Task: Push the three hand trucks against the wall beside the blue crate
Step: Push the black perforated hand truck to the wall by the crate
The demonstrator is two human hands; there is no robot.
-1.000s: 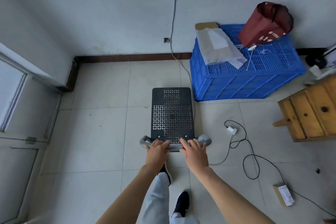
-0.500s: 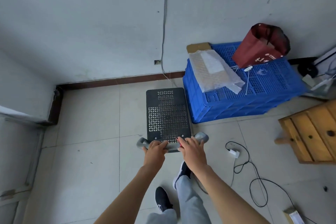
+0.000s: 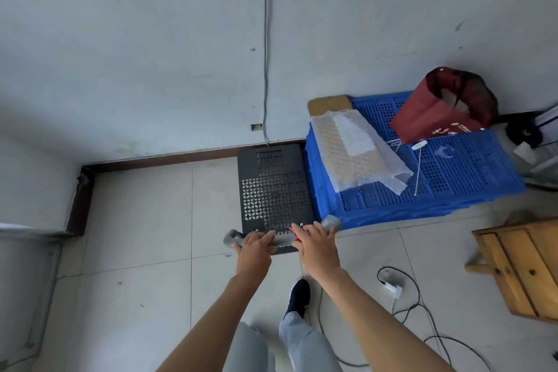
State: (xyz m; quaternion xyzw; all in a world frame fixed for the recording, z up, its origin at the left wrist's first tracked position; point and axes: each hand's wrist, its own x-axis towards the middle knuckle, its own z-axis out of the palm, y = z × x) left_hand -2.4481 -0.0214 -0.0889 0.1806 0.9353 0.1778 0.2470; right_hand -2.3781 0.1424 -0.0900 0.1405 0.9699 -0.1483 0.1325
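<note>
One hand truck (image 3: 273, 187) is in view, a black perforated platform with a grey padded handle bar. Its far edge reaches the brown skirting of the wall (image 3: 181, 39), and its right side lies close along the blue crate (image 3: 422, 199). My left hand (image 3: 255, 248) is closed around the left part of the handle. On the right part of the bar rests my right hand (image 3: 315, 243), fingers curled over it. No other hand trucks are visible.
On the crate lie a bubble-wrap sheet (image 3: 359, 154) and a dark red bag (image 3: 437, 109). A wooden cabinet (image 3: 525, 266) stands at the right. A charger and black cables (image 3: 404, 296) trail over the tiled floor behind my right foot. A wall cable (image 3: 266, 45) drops to the skirting.
I have walked forward and the hand truck has rolled from mid-floor up to the wall, alongside the blue crate. Both hands stayed on the handle.
</note>
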